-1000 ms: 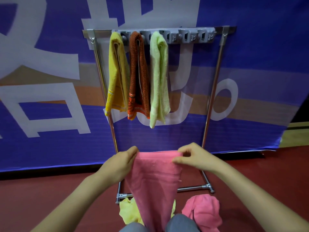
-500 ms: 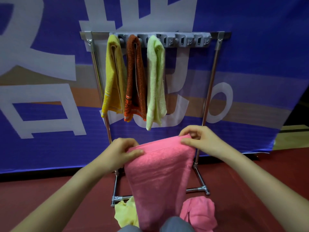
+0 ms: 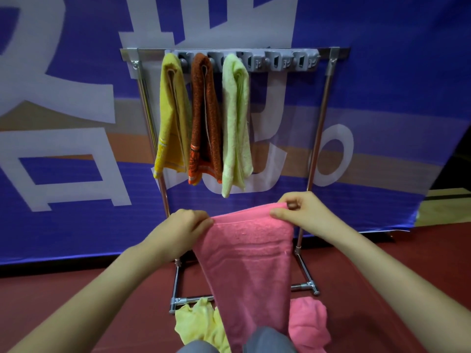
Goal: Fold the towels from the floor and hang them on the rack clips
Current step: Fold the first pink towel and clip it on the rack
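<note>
Between the two hands a pink towel (image 3: pixel 249 263) hangs by its top edge. The left hand (image 3: pixel 183 228) pinches the left corner, fingers curled over the hem. The right hand (image 3: pixel 300 212) pinches the right corner between thumb and curled fingers, a touch higher. The cloth drops between the forearms to grey knees (image 3: pixel 267 340). Below the hands, on the red floor (image 3: pixel 76 301), a pale heap (image 3: pixel 196 324) lies left of the cloth and a pink heap (image 3: pixel 308 324) right. Above the hands, the rack (image 3: pixel 316 154) and its clips (image 3: pixel 277 62): the left three hold a yellow towel (image 3: pixel 172 118), an orange towel (image 3: pixel 205 118) and a green towel (image 3: pixel 235 118), folded, side by side. More clips run above the right hand.
</note>
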